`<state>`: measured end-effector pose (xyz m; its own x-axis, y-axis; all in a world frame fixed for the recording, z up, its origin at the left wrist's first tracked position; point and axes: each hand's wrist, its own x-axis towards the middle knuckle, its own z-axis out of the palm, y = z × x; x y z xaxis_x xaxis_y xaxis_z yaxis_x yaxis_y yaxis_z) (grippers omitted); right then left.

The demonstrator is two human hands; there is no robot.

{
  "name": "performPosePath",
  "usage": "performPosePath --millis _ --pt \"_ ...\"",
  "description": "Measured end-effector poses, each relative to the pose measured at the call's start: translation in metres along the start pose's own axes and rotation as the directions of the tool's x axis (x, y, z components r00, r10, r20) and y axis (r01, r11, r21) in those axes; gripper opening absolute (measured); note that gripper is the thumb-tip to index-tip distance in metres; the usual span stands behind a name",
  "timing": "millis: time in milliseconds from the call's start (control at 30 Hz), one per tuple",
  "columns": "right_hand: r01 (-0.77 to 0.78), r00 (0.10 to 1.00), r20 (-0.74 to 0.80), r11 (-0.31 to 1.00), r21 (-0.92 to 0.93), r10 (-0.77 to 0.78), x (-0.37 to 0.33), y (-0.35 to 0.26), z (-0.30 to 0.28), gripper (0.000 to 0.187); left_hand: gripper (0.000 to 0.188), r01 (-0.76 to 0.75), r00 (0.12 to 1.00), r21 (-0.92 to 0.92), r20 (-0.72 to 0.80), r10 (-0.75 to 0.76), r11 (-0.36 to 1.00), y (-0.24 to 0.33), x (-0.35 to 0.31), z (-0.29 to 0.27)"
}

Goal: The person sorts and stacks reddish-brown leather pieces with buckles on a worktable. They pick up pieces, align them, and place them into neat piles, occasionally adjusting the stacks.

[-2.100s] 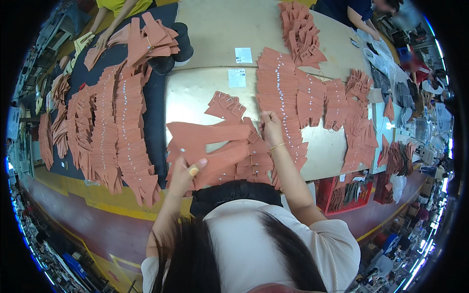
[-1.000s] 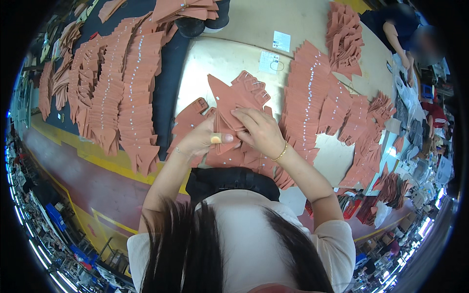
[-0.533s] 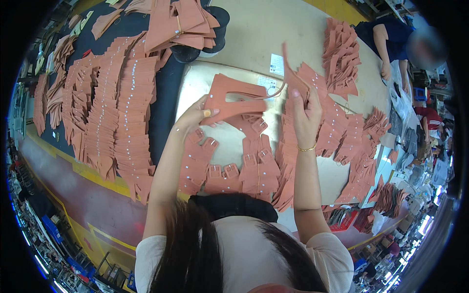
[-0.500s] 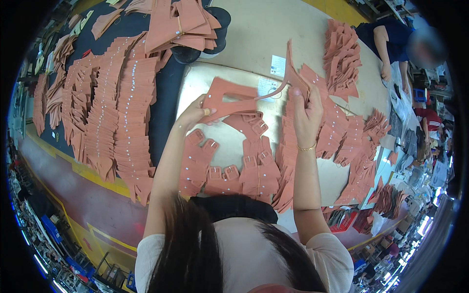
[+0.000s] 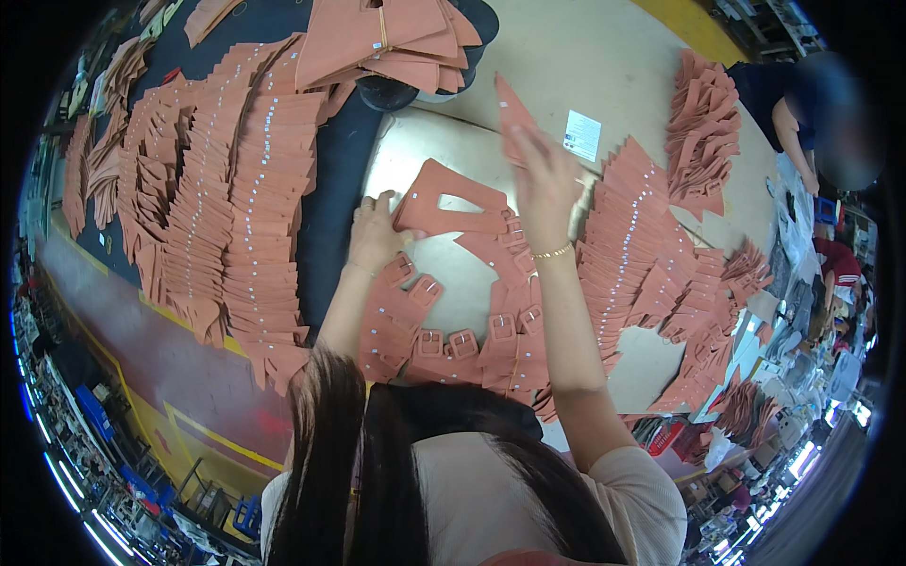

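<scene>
A terracotta leather-like panel (image 5: pixel 436 179) with a long slot lies low over the pale work surface. My left hand (image 5: pixel 375 234) holds it at its left corner, the thumb along the lower edge. Farther up and to the right, my right hand (image 5: pixel 547 179), slightly blurred, grips a narrow pointed terracotta piece (image 5: pixel 511 106) standing up from the fingers. Part of that piece is hidden by the hand. Below the panel, buckled strap pieces (image 5: pixel 429 341) of the same colour are spread in an arc, with several square buckles showing.
Overlapping rows of terracotta pieces (image 5: pixel 247 203) cover the dark cloth at left. A stack of larger panels (image 5: pixel 396 38) sits on a dark rounded stand at the top. More piles (image 5: pixel 628 236) lie at right, near a paper label (image 5: pixel 582 135). Another person's arm (image 5: pixel 791 141) shows at far right.
The slotted panel has come down lower and lies flatter. My right hand has moved left and upward with the narrow piece, away from the pile at right. The view has shifted slightly.
</scene>
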<state>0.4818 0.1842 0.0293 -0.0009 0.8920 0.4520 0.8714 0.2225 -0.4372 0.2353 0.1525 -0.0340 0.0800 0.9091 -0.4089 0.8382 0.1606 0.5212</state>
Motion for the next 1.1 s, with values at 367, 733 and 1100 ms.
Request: performPosePath --millis 367,733,1100 --pt "-0.25 0.901 0.37 0.968 0.02 0.226 -0.035 0.039 0.042 0.026 0.07 -0.08 0.996 -0.051 0.038 0.082 0.995 0.004 0.006 0.018" --pt "-0.189 0.883 0.421 0.978 -0.084 0.207 -0.054 0.008 0.07 0.031 0.059 -0.003 0.995 -0.177 0.101 0.021 0.984 0.003 -0.002 0.006" --pt "-0.159 0.975 0.125 0.971 -0.178 0.183 -0.008 0.066 0.082 0.038 0.061 -0.043 0.99 0.016 -0.133 0.044 0.999 0.003 -0.011 0.019"
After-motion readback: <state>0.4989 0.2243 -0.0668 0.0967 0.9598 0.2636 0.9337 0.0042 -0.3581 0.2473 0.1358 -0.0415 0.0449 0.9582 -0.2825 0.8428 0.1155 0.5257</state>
